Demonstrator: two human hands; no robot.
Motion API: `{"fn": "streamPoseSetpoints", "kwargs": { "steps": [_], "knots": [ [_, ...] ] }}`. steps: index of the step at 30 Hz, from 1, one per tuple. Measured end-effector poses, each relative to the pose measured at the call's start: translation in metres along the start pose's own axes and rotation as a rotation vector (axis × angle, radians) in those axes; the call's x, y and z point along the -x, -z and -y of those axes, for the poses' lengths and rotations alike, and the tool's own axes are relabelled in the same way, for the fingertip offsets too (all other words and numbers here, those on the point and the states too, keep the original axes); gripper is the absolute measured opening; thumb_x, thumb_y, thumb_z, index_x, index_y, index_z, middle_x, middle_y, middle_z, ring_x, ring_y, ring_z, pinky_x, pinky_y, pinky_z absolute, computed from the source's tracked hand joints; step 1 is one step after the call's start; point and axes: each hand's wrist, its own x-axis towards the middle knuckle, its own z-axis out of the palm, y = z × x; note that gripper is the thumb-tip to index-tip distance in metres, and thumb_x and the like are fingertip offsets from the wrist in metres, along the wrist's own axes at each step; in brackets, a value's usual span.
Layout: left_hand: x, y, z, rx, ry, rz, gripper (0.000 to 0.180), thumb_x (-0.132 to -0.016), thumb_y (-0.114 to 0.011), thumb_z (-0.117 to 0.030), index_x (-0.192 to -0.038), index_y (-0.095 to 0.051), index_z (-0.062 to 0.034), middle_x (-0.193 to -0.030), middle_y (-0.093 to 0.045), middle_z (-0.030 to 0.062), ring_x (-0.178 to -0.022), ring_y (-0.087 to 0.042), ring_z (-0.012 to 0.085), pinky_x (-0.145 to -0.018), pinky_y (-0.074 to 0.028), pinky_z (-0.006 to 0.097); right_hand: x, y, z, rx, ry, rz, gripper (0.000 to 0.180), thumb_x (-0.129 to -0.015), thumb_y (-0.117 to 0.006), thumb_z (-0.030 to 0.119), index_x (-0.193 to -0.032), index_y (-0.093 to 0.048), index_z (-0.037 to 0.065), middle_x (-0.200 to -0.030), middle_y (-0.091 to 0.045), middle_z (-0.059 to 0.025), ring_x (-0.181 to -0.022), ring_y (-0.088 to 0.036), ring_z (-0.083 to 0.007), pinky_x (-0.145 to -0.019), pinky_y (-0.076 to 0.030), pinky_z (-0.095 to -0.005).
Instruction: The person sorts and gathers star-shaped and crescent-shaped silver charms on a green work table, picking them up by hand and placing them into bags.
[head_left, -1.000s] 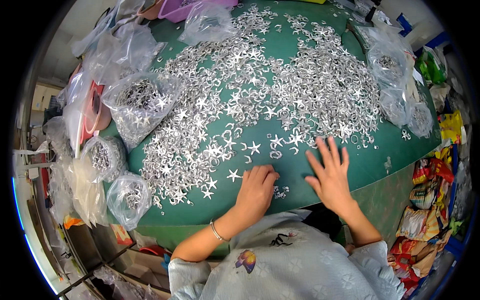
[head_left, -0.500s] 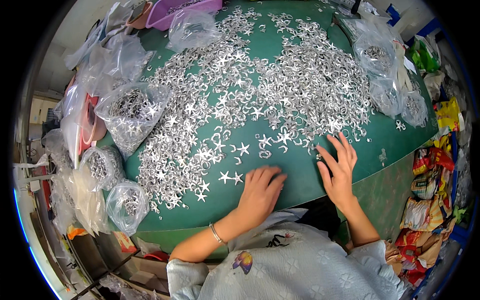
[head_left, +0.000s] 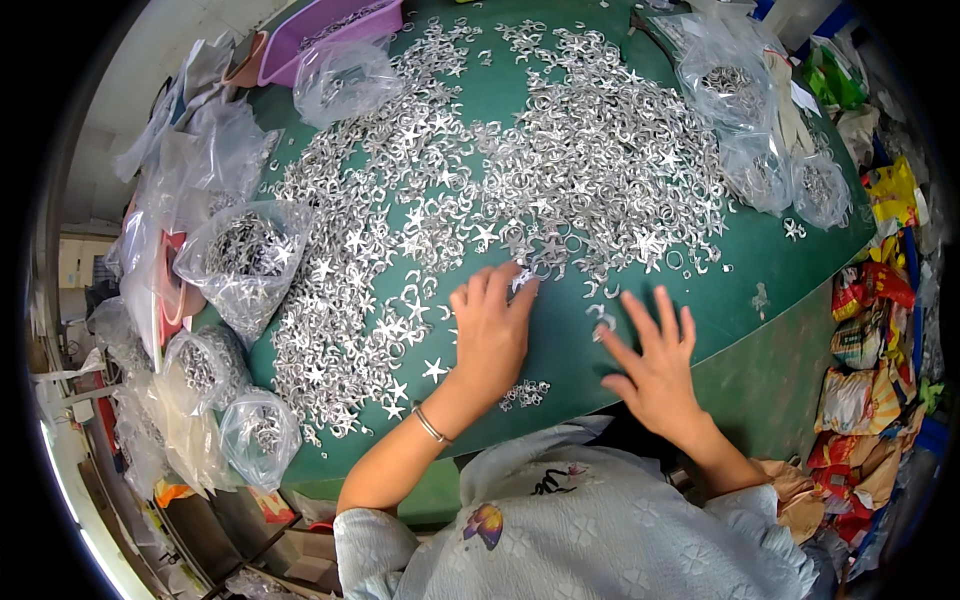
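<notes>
My left hand (head_left: 492, 328) reaches over the green table at the near edge of the piles, its fingers drawn together. A silver star-shaped piece (head_left: 522, 280) shows at its thumb and fingertips. My right hand (head_left: 655, 375) has its fingers spread, and its index fingertip touches a few small crescent-shaped pieces (head_left: 602, 318). A little heap of small metal pieces (head_left: 525, 394) lies by the table's near edge, close to my left wrist. Another star piece (head_left: 434, 370) rests left of that hand.
Two wide spreads of silver metal pieces, a left pile (head_left: 340, 250) and a right pile (head_left: 620, 150), cover much of the table (head_left: 720, 300). Filled clear bags (head_left: 245, 255) line the left edge, and another bag (head_left: 735, 90) sits far right. A purple basin (head_left: 320, 35) stands at the back.
My left hand has moved away from me to the piles' near edge, and the small heap near the table edge now shows. My right hand has shifted left and nearer. The whole view has shifted slightly.
</notes>
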Motion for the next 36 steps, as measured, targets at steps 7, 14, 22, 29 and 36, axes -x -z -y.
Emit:
{"fn": "streamPoseSetpoints", "kwargs": {
  "steps": [7,14,22,29,36],
  "knots": [
    [0.0,-0.009,-0.012,-0.035,-0.153,0.171,0.05,-0.072,-0.058,-0.002,-0.121,-0.061,-0.0101,-0.126,-0.049,0.0103,-0.111,-0.047,0.0297,-0.088,-0.035,0.044,-0.039,0.0,-0.016,-0.017,0.07,-0.169,0.044,-0.079,-0.071,0.027,-0.122,-0.063,0.019,-0.149,-0.035,-0.0127,-0.141,-0.022,-0.0407,-0.107,-0.015,-0.0625],
    [-0.004,0.0,-0.005,-0.011,-0.116,0.085,0.054,-0.069,-0.061,0.002,-0.122,-0.061,-0.0109,-0.128,-0.05,0.0083,-0.11,-0.047,0.0294,-0.087,-0.035,0.043,-0.04,-0.005,-0.034,0.171,-0.121,-0.311,0.032,-0.083,-0.068,0.022,-0.115,-0.067,0.016,-0.146,-0.036,-0.0135,-0.138,-0.025,-0.0407,-0.107,-0.017,-0.0614],
    [-0.009,-0.013,0.006,-0.087,-0.122,0.085,0.048,-0.075,-0.065,-0.005,-0.121,-0.061,-0.0146,-0.13,-0.049,0.0072,-0.11,-0.047,0.0299,-0.088,-0.035,0.043,-0.041,-0.003,-0.021,0.06,-0.047,-0.254,0.034,-0.081,-0.07,0.02,-0.115,-0.067,0.015,-0.147,-0.037,-0.0127,-0.138,-0.027,-0.0407,-0.106,-0.02,-0.0612],
    [-0.019,-0.005,-0.012,0.031,-0.2,0.123,0.049,-0.073,-0.059,-0.001,-0.121,-0.06,-0.0124,-0.134,-0.048,0.0091,-0.114,-0.047,0.0295,-0.09,-0.035,0.045,-0.04,0.005,-0.03,0.074,-0.02,-0.301,0.036,-0.082,-0.069,0.023,-0.118,-0.066,0.019,-0.145,-0.038,-0.0126,-0.138,-0.026,-0.0399,-0.106,-0.02,-0.0587],
    [-0.014,-0.008,-0.003,-0.129,-0.149,0.129,0.041,-0.074,-0.058,-0.003,-0.115,-0.061,-0.0028,-0.135,-0.049,0.0088,-0.114,-0.048,0.027,-0.087,-0.035,0.044,-0.021,-0.004,-0.041,0.221,-0.172,-0.385,0.034,-0.082,-0.069,0.022,-0.115,-0.067,0.019,-0.143,-0.04,-0.0132,-0.137,-0.028,-0.0394,-0.106,-0.019,-0.0586]
  ]
}}
